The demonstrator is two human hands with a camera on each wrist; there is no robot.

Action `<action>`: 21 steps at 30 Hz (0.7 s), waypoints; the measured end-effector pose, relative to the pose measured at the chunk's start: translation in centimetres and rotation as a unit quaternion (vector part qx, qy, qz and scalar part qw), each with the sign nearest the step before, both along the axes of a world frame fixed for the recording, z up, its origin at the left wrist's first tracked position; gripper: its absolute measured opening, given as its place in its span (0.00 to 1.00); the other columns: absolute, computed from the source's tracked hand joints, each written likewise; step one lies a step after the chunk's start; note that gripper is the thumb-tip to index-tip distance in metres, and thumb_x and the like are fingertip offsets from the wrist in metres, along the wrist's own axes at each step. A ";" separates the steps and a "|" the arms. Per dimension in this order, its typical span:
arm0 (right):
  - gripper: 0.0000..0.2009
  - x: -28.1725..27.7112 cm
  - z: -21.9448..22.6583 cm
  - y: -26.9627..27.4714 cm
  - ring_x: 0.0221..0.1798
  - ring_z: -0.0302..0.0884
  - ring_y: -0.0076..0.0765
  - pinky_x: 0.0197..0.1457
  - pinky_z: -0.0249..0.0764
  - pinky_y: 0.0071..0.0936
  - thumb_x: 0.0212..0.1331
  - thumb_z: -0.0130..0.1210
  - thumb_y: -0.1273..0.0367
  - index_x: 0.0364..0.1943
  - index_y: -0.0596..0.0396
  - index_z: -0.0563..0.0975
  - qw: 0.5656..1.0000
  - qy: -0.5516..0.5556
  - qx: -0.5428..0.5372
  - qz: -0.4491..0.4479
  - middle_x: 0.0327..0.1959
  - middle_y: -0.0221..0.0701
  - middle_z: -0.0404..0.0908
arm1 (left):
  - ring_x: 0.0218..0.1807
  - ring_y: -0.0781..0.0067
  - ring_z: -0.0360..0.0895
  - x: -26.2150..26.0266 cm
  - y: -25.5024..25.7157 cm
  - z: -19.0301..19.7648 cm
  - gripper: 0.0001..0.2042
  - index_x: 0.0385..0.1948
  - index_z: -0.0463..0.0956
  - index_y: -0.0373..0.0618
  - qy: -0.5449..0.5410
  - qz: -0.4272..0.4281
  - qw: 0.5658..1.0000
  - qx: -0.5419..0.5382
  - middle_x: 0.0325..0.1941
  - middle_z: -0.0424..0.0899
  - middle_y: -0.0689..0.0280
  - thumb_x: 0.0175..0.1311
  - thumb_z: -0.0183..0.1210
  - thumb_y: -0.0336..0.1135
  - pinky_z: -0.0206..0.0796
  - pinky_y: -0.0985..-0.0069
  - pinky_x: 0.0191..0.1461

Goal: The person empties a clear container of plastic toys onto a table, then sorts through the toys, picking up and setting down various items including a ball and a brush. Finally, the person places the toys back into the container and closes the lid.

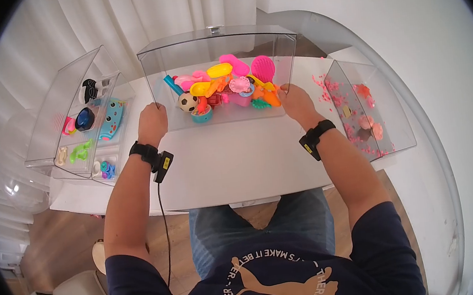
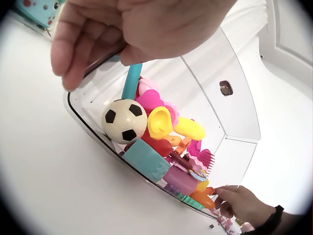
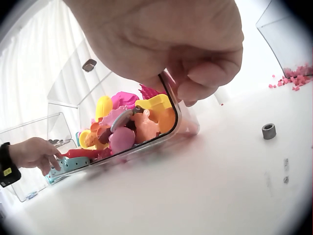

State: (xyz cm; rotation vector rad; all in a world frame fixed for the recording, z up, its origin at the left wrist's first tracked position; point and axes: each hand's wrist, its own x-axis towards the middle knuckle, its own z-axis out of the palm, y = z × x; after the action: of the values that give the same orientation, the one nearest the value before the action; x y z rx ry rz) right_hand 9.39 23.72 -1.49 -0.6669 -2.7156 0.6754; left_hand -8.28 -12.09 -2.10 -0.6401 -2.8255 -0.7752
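Observation:
A clear plastic box with a dark rim stands at the far side of the table, full of colourful plastic toys. My left hand grips its left front corner, fingers curled over the rim in the left wrist view. At the opposite corner my right hand holds the rim between thumb and curled fingers. Inside lie a small football, a light-blue cup, a yellow mould, a pink scoop and several orange and red pieces. Some toys are hidden under others.
On the left stands a clear compartment case with a blue toy and small figures. A clear box with pink bits sits on the right, more bits scattered beside it. A small metal ring lies on the white table.

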 end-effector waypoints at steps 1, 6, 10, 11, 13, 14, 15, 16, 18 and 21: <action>0.18 -0.1 -0.1 0.2 0.50 0.79 0.54 0.53 0.75 0.46 0.68 0.46 0.58 0.47 0.57 0.79 1.000 -0.004 -0.003 0.006 0.45 0.45 0.83 | 0.37 0.42 0.82 -0.2 -0.2 -0.3 0.18 0.31 0.78 0.29 -0.015 -0.002 1.000 -0.005 0.34 0.83 0.42 0.70 0.44 0.36 0.75 0.56 0.45; 0.18 0.1 0.3 0.5 0.49 0.80 0.54 0.53 0.74 0.45 0.66 0.46 0.58 0.47 0.57 0.80 0.998 -0.021 -0.050 0.025 0.41 0.46 0.84 | 0.40 0.38 0.80 0.5 -0.1 0.4 0.17 0.30 0.79 0.30 -0.058 0.015 0.998 0.003 0.36 0.82 0.42 0.69 0.45 0.35 0.73 0.53 0.49; 0.19 0.5 1.9 0.1 0.34 0.83 0.45 0.38 0.77 0.39 0.64 0.48 0.61 0.53 0.59 0.77 0.986 -0.046 -0.158 0.014 0.34 0.44 0.84 | 0.40 0.40 0.81 0.6 -0.1 0.2 0.17 0.29 0.80 0.31 -0.012 0.002 0.999 -0.051 0.36 0.83 0.43 0.69 0.46 0.36 0.74 0.54 0.49; 0.20 1.0 3.3 -0.6 0.30 0.83 0.41 0.34 0.77 0.37 0.64 0.48 0.62 0.55 0.60 0.76 0.982 -0.046 -0.183 0.003 0.32 0.43 0.84 | 0.40 0.41 0.81 0.1 -0.4 -0.2 0.17 0.29 0.80 0.31 0.021 -0.017 0.994 -0.106 0.36 0.83 0.43 0.69 0.46 0.36 0.74 0.54 0.48; 0.21 1.3 4.1 -0.9 0.24 0.81 0.36 0.28 0.75 0.33 0.63 0.49 0.64 0.57 0.61 0.74 0.979 -0.031 -0.199 -0.003 0.30 0.42 0.83 | 0.41 0.42 0.82 0.5 -0.4 -0.1 0.17 0.29 0.80 0.32 0.050 -0.021 0.986 -0.156 0.37 0.83 0.43 0.69 0.46 0.36 0.74 0.54 0.48; 0.22 1.1 4.2 -0.7 0.23 0.80 0.33 0.25 0.74 0.32 0.63 0.49 0.64 0.58 0.62 0.74 0.981 -0.015 -0.191 0.001 0.30 0.41 0.83 | 0.41 0.42 0.82 1.3 0.0 0.7 0.17 0.29 0.80 0.33 0.047 -0.005 0.987 -0.151 0.37 0.83 0.43 0.69 0.46 0.37 0.75 0.54 0.48; 0.22 0.9 4.3 -0.5 0.21 0.79 0.31 0.23 0.73 0.30 0.63 0.49 0.65 0.59 0.63 0.73 0.983 0.002 -0.183 0.006 0.29 0.40 0.83 | 0.41 0.42 0.82 1.8 0.3 1.2 0.17 0.29 0.80 0.33 0.045 0.010 0.988 -0.145 0.37 0.83 0.44 0.69 0.47 0.37 0.75 0.54 0.48; 0.22 0.7 4.5 -0.3 0.21 0.79 0.32 0.24 0.74 0.30 0.63 0.49 0.65 0.59 0.63 0.73 0.983 0.002 -0.185 0.006 0.29 0.41 0.83 | 0.41 0.42 0.82 1.8 0.4 1.1 0.17 0.29 0.80 0.33 0.037 0.023 0.991 -0.127 0.37 0.83 0.44 0.69 0.47 0.37 0.75 0.55 0.49; 0.22 0.2 4.7 0.0 0.21 0.79 0.33 0.25 0.74 0.30 0.63 0.48 0.65 0.58 0.63 0.73 0.982 0.004 -0.190 0.008 0.29 0.41 0.83 | 0.41 0.43 0.82 1.8 0.5 0.9 0.17 0.29 0.80 0.34 0.022 0.052 0.994 -0.092 0.37 0.84 0.44 0.69 0.47 0.38 0.75 0.55 0.49; 0.22 -0.1 4.3 0.2 0.21 0.80 0.34 0.28 0.76 0.31 0.62 0.46 0.67 0.59 0.63 0.72 0.980 -0.013 -0.200 0.001 0.29 0.42 0.83 | 0.41 0.42 0.82 1.5 0.4 0.5 0.17 0.29 0.80 0.33 0.010 0.056 0.995 -0.085 0.37 0.84 0.44 0.69 0.48 0.39 0.75 0.55 0.49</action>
State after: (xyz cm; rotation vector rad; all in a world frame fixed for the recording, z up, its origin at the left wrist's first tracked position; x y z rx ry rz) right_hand 9.30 23.87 2.76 -0.7632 -2.6218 1.2411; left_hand -6.78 -11.73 -1.63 -0.5018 -2.9013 -0.5111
